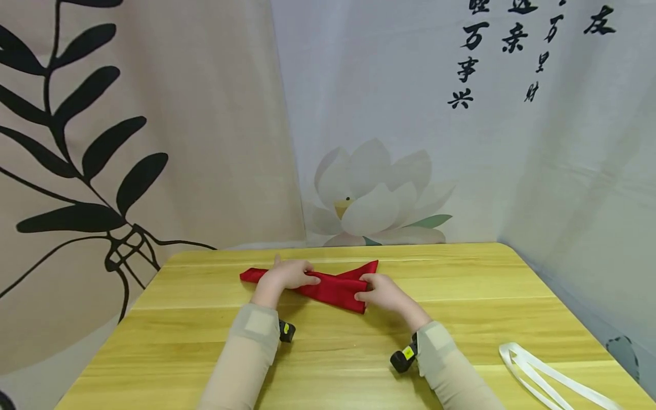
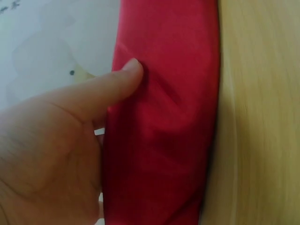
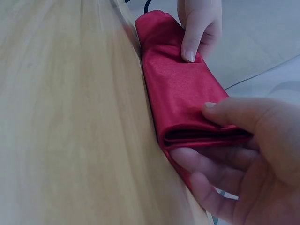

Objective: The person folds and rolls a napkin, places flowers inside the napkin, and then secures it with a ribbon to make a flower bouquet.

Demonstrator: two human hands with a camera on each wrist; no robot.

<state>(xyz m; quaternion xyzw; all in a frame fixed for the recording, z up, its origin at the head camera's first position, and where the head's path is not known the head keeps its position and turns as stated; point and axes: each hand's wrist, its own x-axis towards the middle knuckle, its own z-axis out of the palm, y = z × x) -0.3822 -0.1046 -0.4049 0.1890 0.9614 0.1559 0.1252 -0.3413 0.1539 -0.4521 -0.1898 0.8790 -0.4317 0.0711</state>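
Observation:
A shiny red satin cloth [image 1: 330, 288], folded into a long band, lies across the far part of the table. My left hand [image 1: 287, 274] pinches its upper edge near the middle, and in the left wrist view the thumb [image 2: 126, 79] presses on the front while the other fingers are hidden behind. At the cloth's right end, my right hand [image 1: 381, 293] grips the folded layers. The right wrist view shows the stacked folds of the cloth [image 3: 187, 93] between that hand's thumb above and fingers below. A pointed red tail sticks out behind the right hand.
The wooden table [image 1: 328, 364] has its far edge just beyond the cloth. A looped white ribbon [image 1: 543, 370] lies at the front right. Behind the table hangs a printed curtain [image 1: 230, 142] with leaves, a lotus and black characters.

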